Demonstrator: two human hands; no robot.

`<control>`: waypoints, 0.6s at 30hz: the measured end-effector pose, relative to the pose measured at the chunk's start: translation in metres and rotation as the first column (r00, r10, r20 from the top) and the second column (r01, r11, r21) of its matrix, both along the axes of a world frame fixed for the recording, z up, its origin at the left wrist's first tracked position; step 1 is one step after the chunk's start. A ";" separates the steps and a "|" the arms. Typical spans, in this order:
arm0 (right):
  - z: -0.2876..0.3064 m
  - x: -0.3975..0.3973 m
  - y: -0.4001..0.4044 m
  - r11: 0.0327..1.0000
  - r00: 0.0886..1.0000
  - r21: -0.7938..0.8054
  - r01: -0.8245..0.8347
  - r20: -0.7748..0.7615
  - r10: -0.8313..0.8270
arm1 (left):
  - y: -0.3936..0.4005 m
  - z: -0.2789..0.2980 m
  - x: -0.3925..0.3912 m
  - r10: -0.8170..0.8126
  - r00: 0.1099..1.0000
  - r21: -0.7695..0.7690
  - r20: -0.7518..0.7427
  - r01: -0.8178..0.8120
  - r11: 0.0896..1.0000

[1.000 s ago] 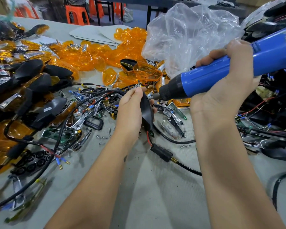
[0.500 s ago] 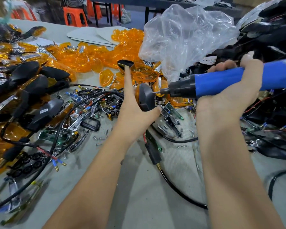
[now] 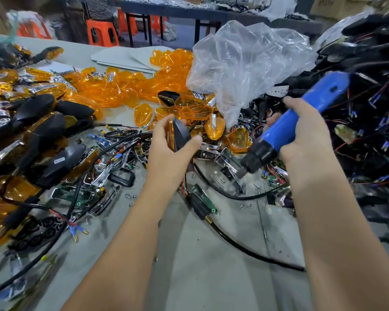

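Head view over a cluttered grey table (image 3: 189, 277). Near centre, the left hand (image 3: 169, 153) is curled round a small black-and-amber turn-signal housing (image 3: 180, 135), thumb and fingers pinching its edges, holding it above the table. At 3 o'clock from it, the right hand (image 3: 305, 133) grips a blue electric screwdriver (image 3: 283, 129), its black nose tilted toward 7 o'clock. The housing looks like light, rigid plastic, probably smooth and a little slippery. Its amber part could crack, so holding the black shell's sides seems safest. Loose amber lenses (image 3: 130, 90) lie at 11 o'clock, a clear plastic bag (image 3: 245, 68) at 1 o'clock. A white sticker (image 3: 59, 160) at 9 o'clock is too small to read.
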State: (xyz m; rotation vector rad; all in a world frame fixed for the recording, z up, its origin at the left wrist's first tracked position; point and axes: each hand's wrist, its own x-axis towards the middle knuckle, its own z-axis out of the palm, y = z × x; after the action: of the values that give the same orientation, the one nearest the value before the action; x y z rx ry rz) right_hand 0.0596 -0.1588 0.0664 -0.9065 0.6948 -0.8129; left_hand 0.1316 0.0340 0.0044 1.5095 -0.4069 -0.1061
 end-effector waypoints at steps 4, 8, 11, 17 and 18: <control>-0.008 0.010 0.001 0.985 0.967 -0.052 -0.164 -0.205 0.151 | -0.002 0.005 0.003 -0.050 0.976 -0.137 -0.212 0.021 0.990; -0.025 0.013 0.006 0.977 0.946 -0.081 -0.197 -0.278 0.168 | -0.004 0.001 0.007 -0.070 0.975 -0.176 -0.211 0.033 0.984; -0.028 0.015 0.011 0.948 0.944 -0.177 -0.266 -0.245 0.219 | -0.004 0.001 0.006 -0.033 0.970 -0.177 -0.240 -0.010 0.984; -0.030 0.006 0.023 0.771 0.812 -0.471 -0.429 -0.576 0.099 | -0.003 -0.002 0.009 -0.100 0.949 -0.335 -0.300 -0.007 0.942; -0.033 0.003 0.026 0.716 0.772 -0.514 -0.472 -0.633 0.055 | -0.003 -0.001 0.009 -0.123 0.945 -0.368 -0.304 0.002 0.930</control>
State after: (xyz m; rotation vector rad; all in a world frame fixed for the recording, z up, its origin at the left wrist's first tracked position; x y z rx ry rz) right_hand 0.0626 -0.1327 0.0330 -1.9238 0.7754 -0.4793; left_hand 0.1402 0.0310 0.0033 1.0863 -0.1956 -0.3090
